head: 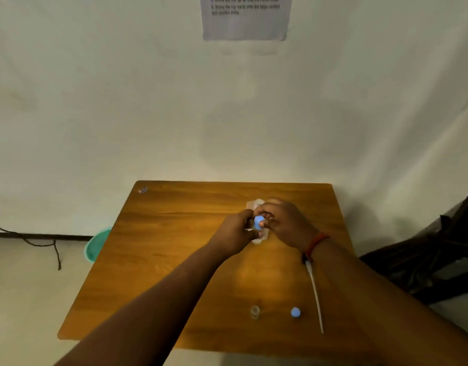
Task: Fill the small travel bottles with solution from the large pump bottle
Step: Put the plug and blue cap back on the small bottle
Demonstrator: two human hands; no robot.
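twisting the blue cap (259,222) on a small travel bottle (257,231), both hands meeting over the far middle of the tabletop (174,247).

my left hand (236,235) grips the bottle's body while my right hand (283,224) pinches the cap; whether i'm loosening or tightening i cannot tell. behind my hands a pale, blurred shape may be the large bottle. nearer me, by my right forearm, wait an open travel bottle (255,311), a loose blue cap (295,312) and the white pump tube (316,297). next probably calls for keeping the bottle upright.
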